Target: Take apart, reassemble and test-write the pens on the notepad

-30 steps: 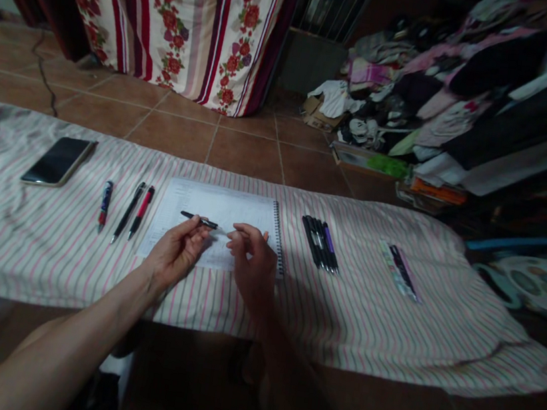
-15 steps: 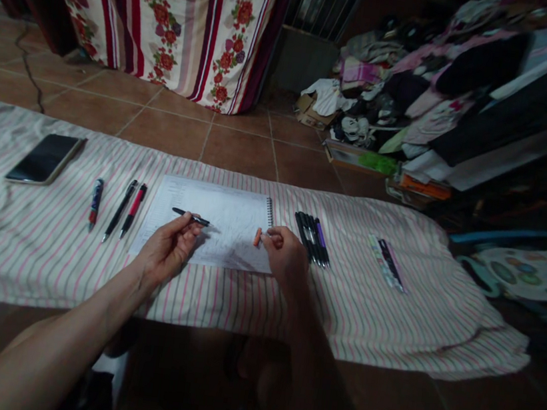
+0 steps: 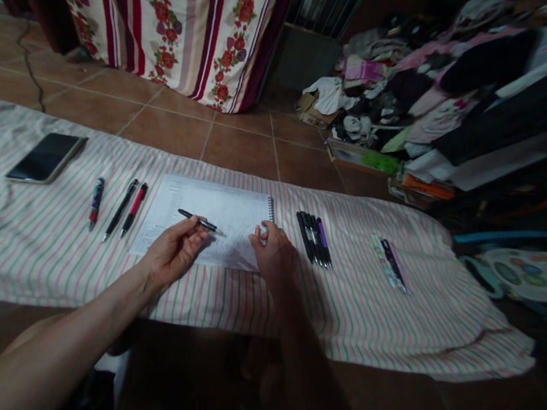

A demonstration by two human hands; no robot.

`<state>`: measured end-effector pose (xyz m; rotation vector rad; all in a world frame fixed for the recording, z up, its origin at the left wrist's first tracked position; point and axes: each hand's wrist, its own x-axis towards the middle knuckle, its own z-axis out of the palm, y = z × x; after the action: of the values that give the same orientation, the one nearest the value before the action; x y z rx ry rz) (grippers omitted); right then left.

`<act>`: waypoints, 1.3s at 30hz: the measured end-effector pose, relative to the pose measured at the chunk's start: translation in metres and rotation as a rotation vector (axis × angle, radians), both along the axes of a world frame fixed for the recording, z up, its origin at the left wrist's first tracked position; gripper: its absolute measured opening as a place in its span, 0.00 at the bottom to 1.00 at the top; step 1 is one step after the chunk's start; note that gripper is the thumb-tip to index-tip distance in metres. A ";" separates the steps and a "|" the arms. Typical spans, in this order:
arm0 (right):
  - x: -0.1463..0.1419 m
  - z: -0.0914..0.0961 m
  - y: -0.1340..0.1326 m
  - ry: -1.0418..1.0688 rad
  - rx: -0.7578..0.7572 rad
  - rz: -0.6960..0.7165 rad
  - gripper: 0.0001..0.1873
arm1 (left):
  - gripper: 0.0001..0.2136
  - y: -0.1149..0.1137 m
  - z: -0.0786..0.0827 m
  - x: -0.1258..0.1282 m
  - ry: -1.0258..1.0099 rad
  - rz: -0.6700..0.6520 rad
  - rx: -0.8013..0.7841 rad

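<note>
My left hand [image 3: 179,250] pinches a slim black pen [image 3: 189,215] above the notebook, its tip pointing right and slightly down. Over the notebook's right side, my right hand [image 3: 274,252] has its thumb and index finger closed about a small orange piece [image 3: 257,232]. The fingers partly cover that piece, so I cannot make out its exact kind. Beneath both hands lies an open spiral notebook [image 3: 223,202], its page printed and marked with faint lines, the spiral binding on the right.
Left of the notebook lie a red and black pen [image 3: 134,210], a black pen [image 3: 120,210], a multicoloured pen [image 3: 95,204] and a phone [image 3: 46,158]. Several pens [image 3: 313,238] lie to the right, with slim packets [image 3: 390,264] beyond. A striped cloth [image 3: 250,303] covers the table.
My left hand has moved slightly right with the black pen. The right hand has shifted a little left and up, its fingers now covering more of the orange piece.
</note>
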<state>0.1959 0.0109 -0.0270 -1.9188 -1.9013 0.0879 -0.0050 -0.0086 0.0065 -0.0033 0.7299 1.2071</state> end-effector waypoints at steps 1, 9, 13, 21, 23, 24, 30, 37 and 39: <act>-0.001 -0.001 0.001 -0.008 0.002 0.000 0.16 | 0.13 0.000 0.000 0.000 0.002 0.003 0.003; -0.010 0.001 0.001 0.094 0.096 -0.015 0.17 | 0.12 0.000 0.005 0.000 0.011 0.020 -0.024; -0.012 0.004 -0.003 0.007 0.034 -0.022 0.14 | 0.12 0.000 0.004 -0.001 0.029 -0.003 -0.007; -0.006 0.013 -0.004 0.191 0.103 0.007 0.17 | 0.11 0.000 0.001 0.000 0.015 -0.004 -0.013; -0.008 0.017 -0.008 0.371 0.134 0.067 0.15 | 0.11 0.000 0.000 0.000 0.001 0.001 -0.010; -0.011 0.019 -0.010 0.472 0.134 0.096 0.14 | 0.11 0.000 -0.001 0.000 -0.006 0.003 -0.008; -0.025 0.021 -0.024 0.745 0.016 0.232 0.13 | 0.12 0.000 -0.002 0.000 0.015 -0.007 -0.015; 0.001 0.007 -0.003 0.315 0.099 0.060 0.12 | 0.13 -0.001 0.002 0.002 0.018 0.009 -0.034; 0.004 0.003 0.000 0.217 0.080 0.031 0.13 | 0.13 -0.001 0.004 0.002 0.027 0.020 -0.054</act>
<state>0.2001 0.0112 -0.0243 -1.7515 -1.7641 0.2171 -0.0031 -0.0097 0.0109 -0.0389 0.7871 1.2078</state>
